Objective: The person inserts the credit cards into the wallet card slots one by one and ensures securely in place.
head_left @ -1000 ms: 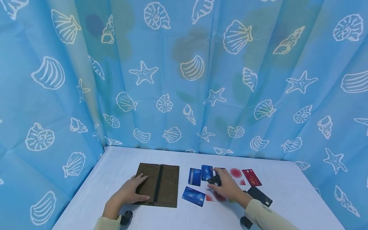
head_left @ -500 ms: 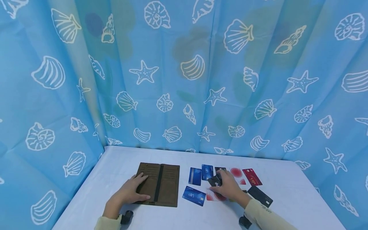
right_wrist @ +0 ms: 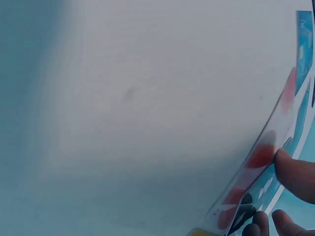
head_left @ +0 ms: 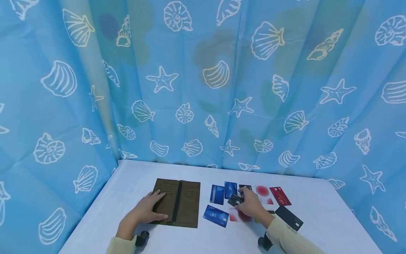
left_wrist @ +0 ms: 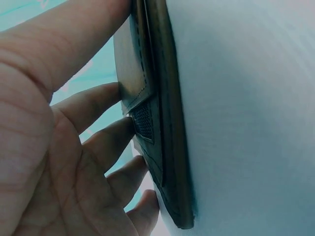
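Observation:
An open brown bifold wallet (head_left: 187, 204) with a dark centre band lies flat on the table. My left hand (head_left: 144, 210) rests on its left half, fingers spread and thumb near the lower edge; the left wrist view shows the fingertips (left_wrist: 127, 125) touching the wallet (left_wrist: 172, 123). My right hand (head_left: 252, 204) pinches a black card (head_left: 235, 200) between thumb (right_wrist: 298, 174) and fingers, over the other cards. Beneath that hand lies a white card with red circles (head_left: 234, 216), partly hidden; its pattern also appears in the right wrist view.
Around the right hand lie blue cards (head_left: 217, 194), a blue VIP card (head_left: 216, 216), a red VIP card (head_left: 280, 196), another black card (head_left: 289, 218), a dark card (head_left: 245, 186) and a second red-circle card (head_left: 263, 191). A blue shell-print curtain (head_left: 203, 106) stands behind the table.
The right hand has shifted slightly left with the black card, and more of the card's face shows than a second ago. The left hand stays on the wallet. The head view has shifted a little.

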`<state>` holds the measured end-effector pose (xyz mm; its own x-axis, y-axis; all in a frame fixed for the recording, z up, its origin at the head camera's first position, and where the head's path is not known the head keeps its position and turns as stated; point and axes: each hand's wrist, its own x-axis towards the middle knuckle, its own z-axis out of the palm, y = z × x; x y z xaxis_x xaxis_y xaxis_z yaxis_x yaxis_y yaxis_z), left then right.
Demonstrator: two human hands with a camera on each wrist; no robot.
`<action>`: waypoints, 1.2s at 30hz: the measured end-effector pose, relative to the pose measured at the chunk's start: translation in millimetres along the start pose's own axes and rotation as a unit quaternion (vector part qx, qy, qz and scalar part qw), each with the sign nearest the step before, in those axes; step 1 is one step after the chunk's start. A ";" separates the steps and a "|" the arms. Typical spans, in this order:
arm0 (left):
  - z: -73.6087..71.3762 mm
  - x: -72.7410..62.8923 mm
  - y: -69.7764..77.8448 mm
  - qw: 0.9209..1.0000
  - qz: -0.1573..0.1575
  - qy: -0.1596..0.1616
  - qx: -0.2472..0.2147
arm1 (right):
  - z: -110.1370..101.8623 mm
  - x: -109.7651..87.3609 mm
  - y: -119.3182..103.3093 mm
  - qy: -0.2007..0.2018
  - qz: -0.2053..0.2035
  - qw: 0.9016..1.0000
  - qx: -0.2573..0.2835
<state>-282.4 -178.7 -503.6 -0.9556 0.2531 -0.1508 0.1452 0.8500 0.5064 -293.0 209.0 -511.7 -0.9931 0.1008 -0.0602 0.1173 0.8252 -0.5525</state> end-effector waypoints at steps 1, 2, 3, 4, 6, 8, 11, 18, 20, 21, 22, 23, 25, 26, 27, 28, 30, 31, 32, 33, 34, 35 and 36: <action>0.3 0.3 -0.1 1.000 -0.002 0.001 0.000 | 0.5 1.0 -0.2 -0.003 0.003 1.000 0.002; 0.6 0.9 -0.5 1.000 -0.004 0.001 0.003 | 0.7 1.9 -0.3 -0.007 0.006 1.000 0.002; 0.7 1.3 -0.7 1.000 -0.004 0.001 0.004 | 0.9 3.1 -0.1 -0.012 0.008 1.000 0.001; 0.9 1.7 -1.0 1.000 -0.005 0.001 0.005 | 1.5 4.4 0.3 -0.016 0.011 1.000 0.003; 0.9 2.4 -1.6 1.000 -0.006 0.002 0.005 | 2.2 7.1 1.7 -0.023 0.014 1.000 0.005; 1.1 3.2 -2.2 1.000 -0.006 0.001 0.006 | 2.5 8.9 2.6 -0.028 0.013 1.000 0.005; 0.3 2.8 -2.6 1.000 -0.007 0.001 0.005 | 3.4 10.1 2.6 -0.026 0.008 1.000 0.002; -3.5 -0.2 -2.4 1.000 -0.001 0.002 0.002 | 4.4 12.6 -0.8 -0.029 0.029 0.999 0.011; -3.4 -0.7 -2.6 1.000 -0.001 0.003 0.001 | 4.2 15.2 -1.0 -0.038 0.029 0.999 0.007; -3.1 -0.9 -2.9 1.000 -0.001 0.003 0.001 | 3.9 16.8 -0.6 -0.043 0.028 0.999 0.004; -2.8 -1.2 -3.3 1.000 -0.002 0.003 0.001 | 3.5 18.5 -0.1 -0.049 0.024 0.998 0.004; -2.3 -1.3 -3.9 1.000 -0.003 0.003 0.001 | 2.8 20.2 0.3 -0.055 0.021 0.998 0.004; -1.9 -1.6 -4.6 1.000 -0.004 0.002 -0.001 | 1.2 23.7 2.1 -0.067 0.013 0.998 0.007; -1.6 -1.7 -5.4 1.000 -0.005 0.001 -0.002 | 0.2 25.2 3.4 -0.072 0.009 0.997 0.015; -1.4 -1.8 -5.7 1.000 -0.005 0.000 -0.004 | -1.1 26.6 4.8 -0.078 0.002 0.997 0.023; -1.3 -1.9 -6.0 1.000 -0.005 0.000 -0.006 | -2.3 28.0 6.0 -0.083 -0.001 0.996 0.034; -1.7 -2.3 -5.7 1.000 -0.002 0.000 -0.010 | -5.3 30.2 8.3 -0.093 -0.007 0.994 0.057; -1.5 -2.1 -5.4 1.000 0.000 0.002 -0.013 | -7.1 30.8 8.8 -0.097 -0.011 0.993 0.066; -1.4 -2.1 -5.0 1.000 0.003 0.004 -0.014 | -8.9 31.5 9.1 -0.102 -0.015 0.992 0.073; -0.9 -2.3 -4.5 1.000 0.005 0.006 -0.015 | -11.0 31.8 8.9 -0.107 -0.018 0.991 0.077; -0.3 -2.3 -4.1 1.000 0.006 0.009 -0.016 | -12.5 32.7 8.3 -0.110 -0.019 0.991 0.080; 0.3 -2.6 -3.6 1.000 0.008 0.011 -0.017 | -14.7 32.8 6.4 -0.114 -0.023 0.990 0.080; 1.1 -2.6 -3.3 1.000 0.008 0.014 -0.017 | -16.7 33.0 4.0 -0.117 -0.028 0.990 0.079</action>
<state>-280.1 -181.7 -505.8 -0.9598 0.2539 -0.1194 0.1527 0.8299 0.5366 -325.2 224.9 -502.0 -0.9744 -0.0886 -0.2065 0.0787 0.7262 -0.6830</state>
